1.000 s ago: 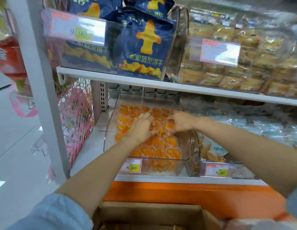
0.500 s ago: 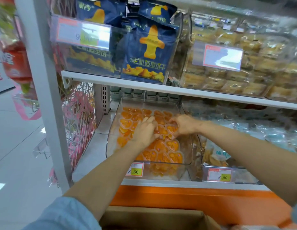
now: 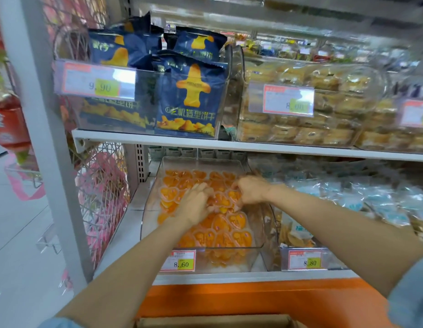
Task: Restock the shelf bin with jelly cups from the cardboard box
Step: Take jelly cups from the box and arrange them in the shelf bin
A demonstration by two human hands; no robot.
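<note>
Jelly cups: orange heart-shaped sealed jelly cups lie packed flat in overlapping rows inside the bin, from its back wall to its front.
Shelf bin: clear plastic shelf bin on the lower white shelf, at its left end, with a red and yellow price tag reading 8.60 on its front wall.
Left hand: the left hand is inside the bin, back of the hand up, fingers bent down onto the cups near the middle; blur hides whether it grips one.
Right hand: the right hand is just beside it toward the bin's right rear, knuckles up, fingers curled under against the cups; I cannot tell if it holds any.
Cardboard box: brown cardboard box, only its top edge showing at the bottom of the view, below the orange base panel.
Upper shelf: dark blue snack bags with yellow biscuit print stand in a clear bin directly above; wrapped golden pastries fill the bin to their right.
</note>
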